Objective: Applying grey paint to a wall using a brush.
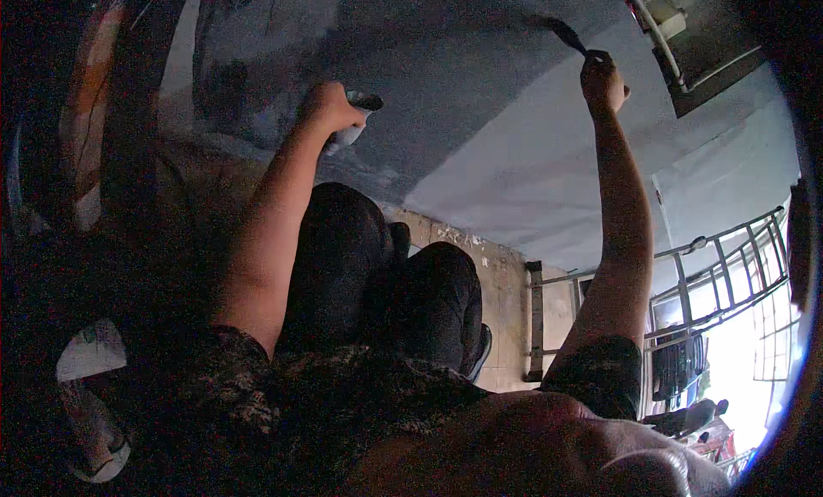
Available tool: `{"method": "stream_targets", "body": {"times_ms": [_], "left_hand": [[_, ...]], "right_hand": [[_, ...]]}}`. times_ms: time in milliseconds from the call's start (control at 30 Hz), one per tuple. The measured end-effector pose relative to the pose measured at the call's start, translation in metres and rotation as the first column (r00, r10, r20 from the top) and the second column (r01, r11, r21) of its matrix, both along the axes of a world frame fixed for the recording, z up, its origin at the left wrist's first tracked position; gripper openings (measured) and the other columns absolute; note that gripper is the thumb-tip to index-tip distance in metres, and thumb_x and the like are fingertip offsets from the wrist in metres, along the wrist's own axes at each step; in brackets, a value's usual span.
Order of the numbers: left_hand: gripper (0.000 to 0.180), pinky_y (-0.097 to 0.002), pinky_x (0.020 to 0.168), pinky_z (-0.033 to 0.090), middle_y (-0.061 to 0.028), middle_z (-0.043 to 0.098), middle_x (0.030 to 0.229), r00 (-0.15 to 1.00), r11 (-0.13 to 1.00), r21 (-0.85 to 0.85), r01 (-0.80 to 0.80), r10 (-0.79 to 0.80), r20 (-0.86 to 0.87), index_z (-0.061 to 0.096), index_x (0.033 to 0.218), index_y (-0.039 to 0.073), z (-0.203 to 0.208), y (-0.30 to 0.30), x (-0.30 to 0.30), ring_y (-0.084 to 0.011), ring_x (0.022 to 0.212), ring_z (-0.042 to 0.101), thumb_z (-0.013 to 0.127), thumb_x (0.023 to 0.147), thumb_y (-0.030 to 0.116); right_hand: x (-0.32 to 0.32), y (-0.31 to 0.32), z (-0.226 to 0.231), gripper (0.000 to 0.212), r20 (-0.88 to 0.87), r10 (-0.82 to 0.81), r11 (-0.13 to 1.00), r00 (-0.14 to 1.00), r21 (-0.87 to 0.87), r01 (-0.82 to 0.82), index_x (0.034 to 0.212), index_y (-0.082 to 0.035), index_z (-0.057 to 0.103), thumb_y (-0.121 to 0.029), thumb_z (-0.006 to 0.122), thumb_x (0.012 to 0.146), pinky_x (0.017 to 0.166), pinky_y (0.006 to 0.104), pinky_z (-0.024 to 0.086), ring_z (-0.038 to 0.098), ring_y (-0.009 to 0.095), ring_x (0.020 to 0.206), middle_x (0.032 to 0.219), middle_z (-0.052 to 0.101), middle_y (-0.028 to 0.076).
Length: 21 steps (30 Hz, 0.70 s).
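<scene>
My right hand is raised at the upper right, fingers closed round the handle of a dark paintbrush. The brush's head points up and left against the wall, at the upper end of a dark grey painted area. Beside that area the wall stays pale. Lower and to the left, my left hand grips a small light-coloured cup with a dark inside. The cup is tilted, and its contents cannot be made out clearly.
At the right stands a metal frame with rungs, in front of a bright opening. A pipe runs along the wall at the upper right. Below the painted part is a stained, chipped beige surface. My bent knees are in the middle.
</scene>
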<state>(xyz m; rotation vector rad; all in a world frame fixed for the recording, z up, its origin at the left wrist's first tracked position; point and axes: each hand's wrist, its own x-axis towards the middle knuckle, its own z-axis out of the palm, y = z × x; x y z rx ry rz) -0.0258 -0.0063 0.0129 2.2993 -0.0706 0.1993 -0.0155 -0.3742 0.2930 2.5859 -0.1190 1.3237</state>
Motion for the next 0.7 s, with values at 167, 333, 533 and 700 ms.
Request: {"method": "stream_targets", "body": {"times_ms": [167,333,533,700], "left_hand": [[0.063,-0.0398,0.079,0.053,-0.0257,0.065,0.098,0.998,0.999,0.025,0.025,-0.026,0.064,0.066,0.095,-0.007,-0.003,-0.003,0.006,-0.0352,0.091,0.066,0.083,0.048,0.031],[0.067,-0.0404,0.08,0.052,-0.025,0.065,0.1,0.999,0.996,0.094,-0.009,0.005,0.043,0.066,0.097,-0.007,0.006,-0.002,-0.003,-0.0357,0.093,0.065,0.084,0.046,0.032],[0.071,-0.0401,0.081,0.052,-0.0268,0.063,0.105,0.999,0.993,0.121,-0.007,0.013,-0.048,0.063,0.104,-0.007,-0.004,0.003,0.004,-0.0372,0.095,0.064,0.085,0.047,0.03],[0.069,-0.0401,0.082,0.052,-0.0265,0.063,0.107,0.999,0.997,0.062,-0.038,0.04,-0.021,0.062,0.104,-0.007,-0.004,0.001,0.005,-0.0368,0.097,0.063,0.085,0.05,0.029]], "right_hand": [[0.003,0.014,-0.007,0.028,0.09,0.289,0.952,0.953,-0.133,-0.277,0.107,-0.022,0.062,-0.037,0.051,0.086,0.09,0.0517,0.037,0.065,0.031,0.091,0.098,0.069,0.007],[0.023,0.057,-0.015,0.025,0.131,0.347,0.933,0.929,-0.151,-0.327,0.106,-0.026,0.064,-0.039,0.051,0.089,0.092,0.0491,0.035,0.064,0.029,0.091,0.096,0.068,0.008],[0.02,0.054,-0.014,0.027,0.019,0.14,0.987,0.99,-0.089,-0.138,0.11,-0.026,0.061,-0.038,0.046,0.091,0.092,0.0512,0.033,0.061,0.03,0.098,0.103,0.067,0.005],[0.002,0.013,-0.025,0.027,0.072,0.104,0.994,0.992,0.002,-0.105,0.101,-0.018,0.063,-0.036,0.048,0.087,0.093,0.0601,0.029,0.063,0.031,0.096,0.099,0.069,0.007]]}}
